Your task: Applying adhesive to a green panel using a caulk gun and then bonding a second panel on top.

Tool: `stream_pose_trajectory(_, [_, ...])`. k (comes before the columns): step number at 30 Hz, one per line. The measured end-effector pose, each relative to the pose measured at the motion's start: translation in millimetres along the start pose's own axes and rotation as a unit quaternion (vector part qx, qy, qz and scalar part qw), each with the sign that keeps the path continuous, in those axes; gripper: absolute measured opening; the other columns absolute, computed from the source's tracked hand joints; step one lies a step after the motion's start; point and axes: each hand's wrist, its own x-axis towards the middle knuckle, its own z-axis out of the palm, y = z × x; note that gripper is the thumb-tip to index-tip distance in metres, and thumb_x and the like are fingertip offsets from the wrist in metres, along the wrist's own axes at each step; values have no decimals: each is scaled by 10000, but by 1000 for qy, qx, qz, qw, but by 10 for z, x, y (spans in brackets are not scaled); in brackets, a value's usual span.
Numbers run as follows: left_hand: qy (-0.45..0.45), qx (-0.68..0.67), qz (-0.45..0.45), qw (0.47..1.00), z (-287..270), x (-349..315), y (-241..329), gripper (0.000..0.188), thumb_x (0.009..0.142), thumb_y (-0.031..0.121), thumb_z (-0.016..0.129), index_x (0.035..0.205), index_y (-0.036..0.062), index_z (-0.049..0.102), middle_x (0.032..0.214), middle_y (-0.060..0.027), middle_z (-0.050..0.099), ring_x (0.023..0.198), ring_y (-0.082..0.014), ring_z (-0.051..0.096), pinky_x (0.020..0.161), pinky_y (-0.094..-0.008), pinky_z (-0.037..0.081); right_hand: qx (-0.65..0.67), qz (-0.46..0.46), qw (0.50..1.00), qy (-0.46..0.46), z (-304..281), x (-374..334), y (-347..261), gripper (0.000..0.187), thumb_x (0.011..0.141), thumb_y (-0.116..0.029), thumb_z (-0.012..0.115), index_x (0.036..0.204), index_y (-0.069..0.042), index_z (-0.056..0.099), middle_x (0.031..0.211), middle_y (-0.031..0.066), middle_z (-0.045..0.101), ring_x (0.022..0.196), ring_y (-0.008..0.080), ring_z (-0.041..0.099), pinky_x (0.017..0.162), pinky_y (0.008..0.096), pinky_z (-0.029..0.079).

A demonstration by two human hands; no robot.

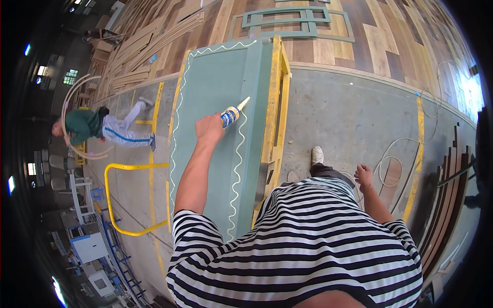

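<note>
My left hand [209,128] is closed around a glue bottle [230,117] with a blue-and-white label and a pale, tapered nozzle. It is tilted over a green panel [213,82], its nozzle pointing up and to the right, close to the panel's right side. A wavy bead of cream-coloured glue [236,174] runs from near the nozzle down toward my body. Another wavy glue line [177,110] follows the left edge and continues across the far end. My right hand [364,175] hangs at my side, holding nothing, its fingers loosely bent and apart.
A yellow frame [278,102] supports the panel, and a yellow tubular rail [109,197] stands to its left. Further left, a person [97,126] walks carrying curved strips. Green frames [308,23] lie on the wood-patterned floor ahead. A hose [393,159] trails at right near stacked boards [447,195].
</note>
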Motion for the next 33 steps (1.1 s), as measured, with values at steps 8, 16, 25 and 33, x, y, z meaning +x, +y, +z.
stream_pose_trajectory(8, [5, 1, -31, 999, -16, 356, 9, 255, 775, 175, 643, 1024, 125, 646, 948, -118, 700, 912, -310, 668, 761, -428, 517, -11, 17, 1000, 6, -69, 131, -125, 298, 904, -297, 617, 1113, -90, 571, 789, 15, 574, 648, 118, 559, 518, 264, 420])
stream_pose_trajectory(16, [-5, 3, -49, 999, -208, 540, 150, 256, 771, 106, 636, 1026, 111, 660, 968, -110, 704, 933, -297, 674, 788, -395, 524, -23, 22, 999, 13, -166, 261, -263, 315, 907, -312, 610, 1132, -96, 565, 798, 15, 574, 660, 123, 563, 539, 273, 433])
stream_pose_trajectory(25, [0, -2, -31, 1000, -324, 821, 404, 238, 769, 101, 628, 1005, 110, 664, 972, -102, 703, 939, -281, 675, 782, -389, 528, 9, 19, 1000, 11, -260, 366, -372, 289, 898, -292, 625, 1097, -88, 582, 776, 18, 580, 633, 121, 560, 510, 263, 418])
stream_pose_trajectory(33, [6, 2, -42, 999, -439, 1110, 511, 241, 750, 113, 652, 989, 117, 682, 985, -98, 706, 951, -278, 675, 786, -378, 533, 31, 23, 999, 23, -465, 507, -482, 295, 905, -280, 619, 1118, -86, 557, 731, -3, 553, 598, 106, 542, 483, 246, 393])
